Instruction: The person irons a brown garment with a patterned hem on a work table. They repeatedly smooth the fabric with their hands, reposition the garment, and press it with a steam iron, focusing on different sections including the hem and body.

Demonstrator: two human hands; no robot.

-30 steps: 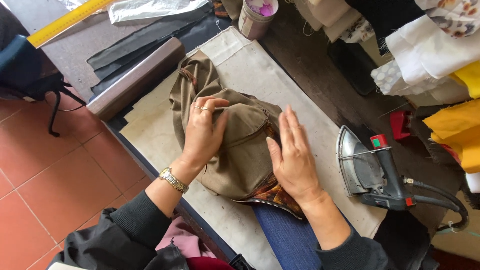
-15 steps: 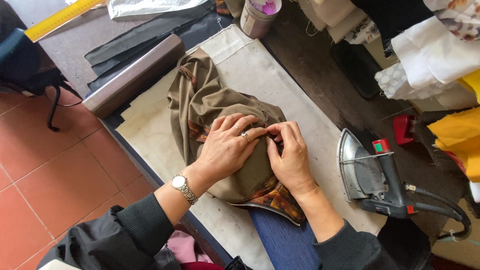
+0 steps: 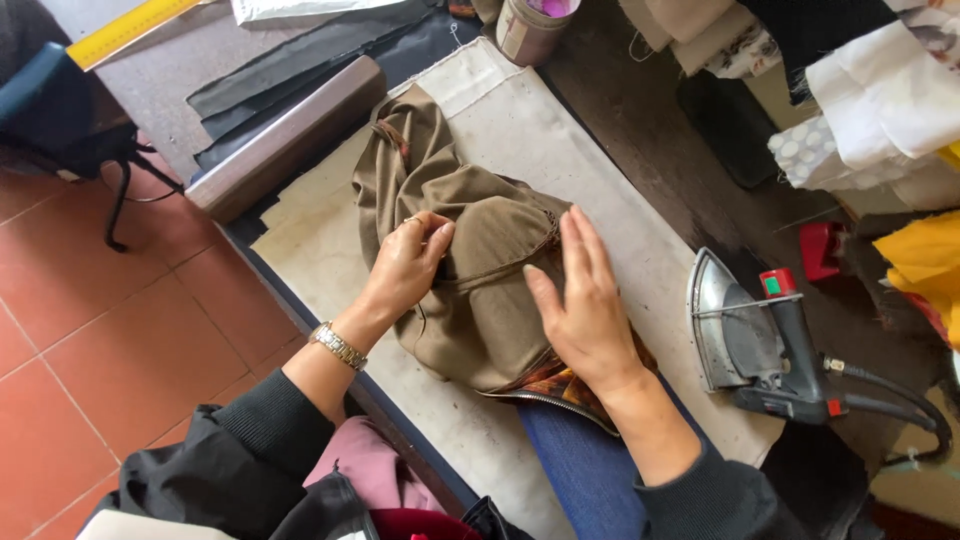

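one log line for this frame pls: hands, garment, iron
left hand: pinching fold of brown cloth garment | right hand: flat on garment | grey steam iron: parked upright, right of hands, untouched

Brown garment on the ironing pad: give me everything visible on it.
The olive-brown garment looks like woven cloth, bunched and creased, lying on the cream ironing pad. A seam ridge crosses its middle. At its near edge a patterned orange lining and a zipper edge show. The left hand pinches a fold on its left side; the right hand lies flat on its right side. The iron stands apart from it.
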